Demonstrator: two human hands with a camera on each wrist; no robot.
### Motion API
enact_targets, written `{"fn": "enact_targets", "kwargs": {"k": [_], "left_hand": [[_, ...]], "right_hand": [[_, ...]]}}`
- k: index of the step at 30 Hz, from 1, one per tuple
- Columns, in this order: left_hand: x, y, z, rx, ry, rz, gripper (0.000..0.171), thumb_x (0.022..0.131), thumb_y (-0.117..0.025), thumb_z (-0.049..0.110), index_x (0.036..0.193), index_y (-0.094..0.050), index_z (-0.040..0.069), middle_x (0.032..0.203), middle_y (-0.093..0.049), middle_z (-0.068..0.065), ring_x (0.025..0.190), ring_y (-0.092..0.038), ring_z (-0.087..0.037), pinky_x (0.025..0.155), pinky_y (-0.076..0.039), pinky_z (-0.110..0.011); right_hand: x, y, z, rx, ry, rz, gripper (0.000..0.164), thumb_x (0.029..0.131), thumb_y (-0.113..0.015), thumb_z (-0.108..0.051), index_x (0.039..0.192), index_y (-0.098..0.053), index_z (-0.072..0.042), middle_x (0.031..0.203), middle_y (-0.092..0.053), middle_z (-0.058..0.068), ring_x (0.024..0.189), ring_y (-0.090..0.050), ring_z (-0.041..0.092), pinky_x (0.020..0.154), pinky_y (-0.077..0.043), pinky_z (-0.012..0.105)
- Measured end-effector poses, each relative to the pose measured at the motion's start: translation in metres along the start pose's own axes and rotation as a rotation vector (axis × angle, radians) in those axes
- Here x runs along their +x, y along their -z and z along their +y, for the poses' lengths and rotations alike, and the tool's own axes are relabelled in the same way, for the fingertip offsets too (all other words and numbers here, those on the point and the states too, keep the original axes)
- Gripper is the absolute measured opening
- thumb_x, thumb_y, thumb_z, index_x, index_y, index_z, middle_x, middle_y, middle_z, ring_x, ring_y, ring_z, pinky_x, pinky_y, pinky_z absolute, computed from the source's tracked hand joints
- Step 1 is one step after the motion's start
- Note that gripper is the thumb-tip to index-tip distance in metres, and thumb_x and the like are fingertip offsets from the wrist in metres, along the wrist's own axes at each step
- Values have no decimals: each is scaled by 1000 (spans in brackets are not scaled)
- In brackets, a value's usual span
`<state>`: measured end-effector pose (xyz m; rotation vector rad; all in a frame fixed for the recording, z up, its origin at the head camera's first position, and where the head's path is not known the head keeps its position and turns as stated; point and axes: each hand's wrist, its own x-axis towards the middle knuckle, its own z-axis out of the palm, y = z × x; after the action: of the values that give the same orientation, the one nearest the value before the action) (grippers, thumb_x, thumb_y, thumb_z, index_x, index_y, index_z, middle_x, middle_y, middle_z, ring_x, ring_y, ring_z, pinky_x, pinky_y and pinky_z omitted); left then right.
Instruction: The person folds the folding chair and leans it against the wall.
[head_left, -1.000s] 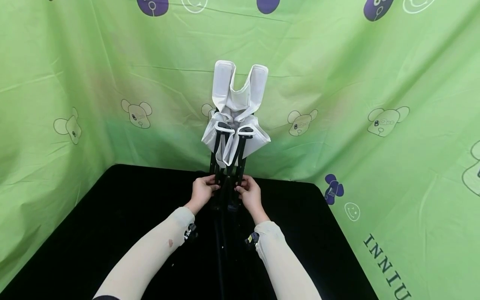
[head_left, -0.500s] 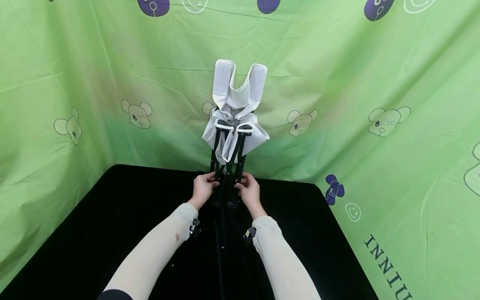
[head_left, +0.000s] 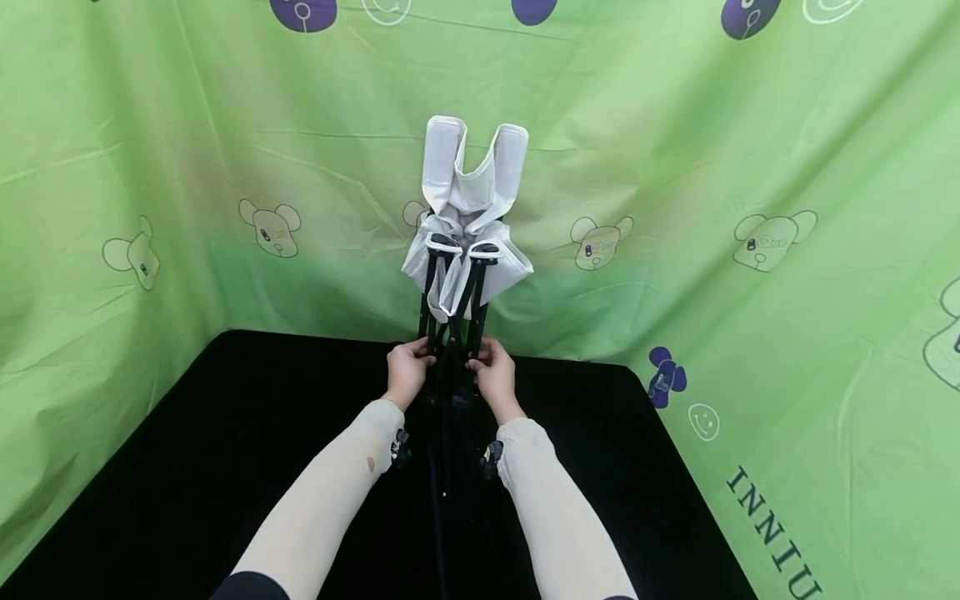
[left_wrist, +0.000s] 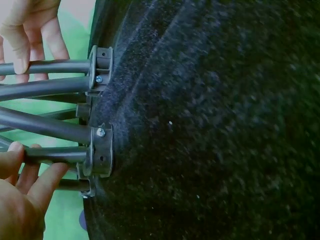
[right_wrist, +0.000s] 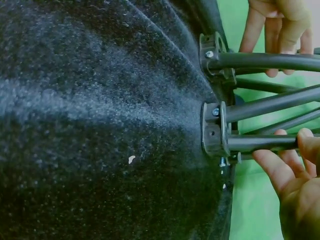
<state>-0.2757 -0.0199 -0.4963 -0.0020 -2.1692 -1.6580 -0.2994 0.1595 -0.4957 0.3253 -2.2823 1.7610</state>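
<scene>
A folded camping chair with white fabric (head_left: pixel 474 190) and black tube legs (left_wrist: pixel 45 125) stands upright near the far edge of the black table. My left hand (head_left: pixel 407 372) pinches a leg on the left side between thumb and fingers, low down near its foot. On the opposite side, my right hand (head_left: pixel 495 379) holds another leg the same way. Both wrist views show the legs gathered close together, ending in black plastic feet (right_wrist: pixel 215 131) with screws, close over the cloth. The fabric hangs bunched between the upper tubes, two padded ends sticking up.
Black cloth (head_left: pixel 285 433) covers the table, with small white specks on it. A green printed curtain (head_left: pixel 637 167) encloses the back and both sides, right behind the chair. A small camera is strapped at each wrist.
Both hands and the chair have shifted slightly farther away, up in the head view. The forearms have drawn a little closer together. The grip on the legs stays the same.
</scene>
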Motion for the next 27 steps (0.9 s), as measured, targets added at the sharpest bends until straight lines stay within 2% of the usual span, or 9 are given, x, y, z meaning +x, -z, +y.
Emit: {"fn": "enact_targets", "kwargs": {"k": [10, 20, 27], "left_hand": [[0, -1, 1, 10, 0, 14, 40, 94, -70, -3, 133, -69, 5, 111, -77, -14, 105, -73, -28, 95, -60, -45], [3, 1, 1, 58, 5, -46, 33, 96, -69, 1, 129, -69, 5, 107, -75, -13, 105, -69, -28, 94, -59, -45], [6, 8, 2, 79, -2, -87, 32, 97, -68, 3, 129, -68, 5, 112, -74, -14, 107, -69, -29, 91, -60, -44]], "right_hand": [[2, 2, -5, -52, -21, -40, 38, 100, -61, 4, 135, -58, -10, 110, -65, 17, 96, -72, 28, 66, -57, 30], [1, 3, -6, -113, -54, -48, 36, 101, -61, 0, 135, -57, -8, 110, -66, 14, 97, -70, 29, 67, -55, 31], [-1, 5, -7, -205, -27, -41, 34, 103, -61, -10, 137, -57, -9, 115, -67, 16, 96, -70, 31, 71, -59, 34]]}}
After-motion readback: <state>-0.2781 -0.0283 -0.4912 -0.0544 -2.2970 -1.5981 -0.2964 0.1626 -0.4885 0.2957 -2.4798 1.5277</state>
